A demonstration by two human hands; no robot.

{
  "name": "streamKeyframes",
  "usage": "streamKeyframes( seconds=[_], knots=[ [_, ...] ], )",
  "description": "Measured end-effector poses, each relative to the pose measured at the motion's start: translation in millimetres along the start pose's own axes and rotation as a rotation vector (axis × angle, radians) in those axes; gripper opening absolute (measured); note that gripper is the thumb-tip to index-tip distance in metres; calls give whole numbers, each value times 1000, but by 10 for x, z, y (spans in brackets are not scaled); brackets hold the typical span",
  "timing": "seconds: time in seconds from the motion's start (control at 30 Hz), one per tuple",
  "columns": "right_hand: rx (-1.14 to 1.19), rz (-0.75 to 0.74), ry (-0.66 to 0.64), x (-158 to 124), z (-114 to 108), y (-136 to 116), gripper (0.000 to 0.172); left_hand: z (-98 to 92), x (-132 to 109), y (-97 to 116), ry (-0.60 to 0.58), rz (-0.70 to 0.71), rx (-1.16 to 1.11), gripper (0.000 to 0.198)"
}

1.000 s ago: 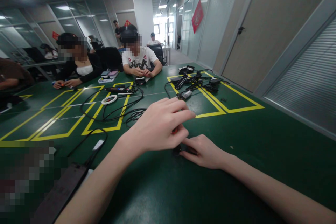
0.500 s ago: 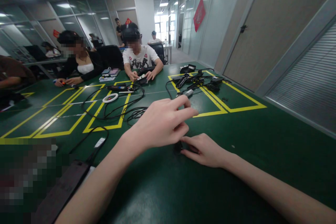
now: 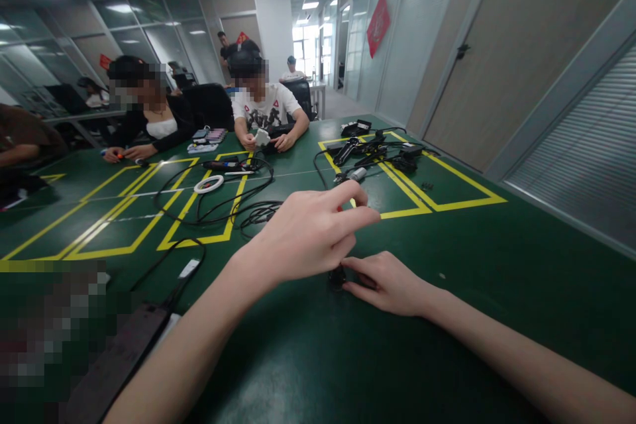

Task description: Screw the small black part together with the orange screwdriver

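Note:
Over the near part of the green table (image 3: 497, 291), a small black part (image 3: 336, 278) stands at the fingertips of my right hand (image 3: 390, 285). Thumb and finger pinch it from the right side. Directly above it is my left hand (image 3: 308, 232), its fingers curled and pointing to the right. A speck of red shows between those fingers, but the back of the hand covers whatever they grip. The upper end of the black part disappears under my left hand.
Beyond my hands lie black cables and parts (image 3: 362, 152) inside yellow tape lines (image 3: 467, 204). Left of them are a white ring (image 3: 209, 184) and coiled black cable (image 3: 258, 213). A dark flat box (image 3: 124, 351) sits near left. Co-workers sit across the table.
My left fingers have shifted slightly and turned a little to the right. My right hand stays on the black part. Across the table, a co-worker's hand has lifted a white piece.

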State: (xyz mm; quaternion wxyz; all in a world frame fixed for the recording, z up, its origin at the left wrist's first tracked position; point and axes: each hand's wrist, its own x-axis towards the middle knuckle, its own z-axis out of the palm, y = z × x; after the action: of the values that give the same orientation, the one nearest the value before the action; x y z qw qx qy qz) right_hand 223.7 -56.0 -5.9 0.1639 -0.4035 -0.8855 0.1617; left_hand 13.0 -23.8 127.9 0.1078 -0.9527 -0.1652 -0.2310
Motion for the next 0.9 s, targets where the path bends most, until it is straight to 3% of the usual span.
streamKeyframes(
  seconds=[0.23,0.53,0.9],
  knots=[
    [11,-25,46,-9,49,42,30,-29,30,18,17,4,-62,29],
    [-3,0,-7,-8,-2,9,26,-25,23,18,-48,-29,-25,32],
    [-31,-9,8,-14,-2,23,28,-39,22,4,-35,-25,-48,32]
  ],
)
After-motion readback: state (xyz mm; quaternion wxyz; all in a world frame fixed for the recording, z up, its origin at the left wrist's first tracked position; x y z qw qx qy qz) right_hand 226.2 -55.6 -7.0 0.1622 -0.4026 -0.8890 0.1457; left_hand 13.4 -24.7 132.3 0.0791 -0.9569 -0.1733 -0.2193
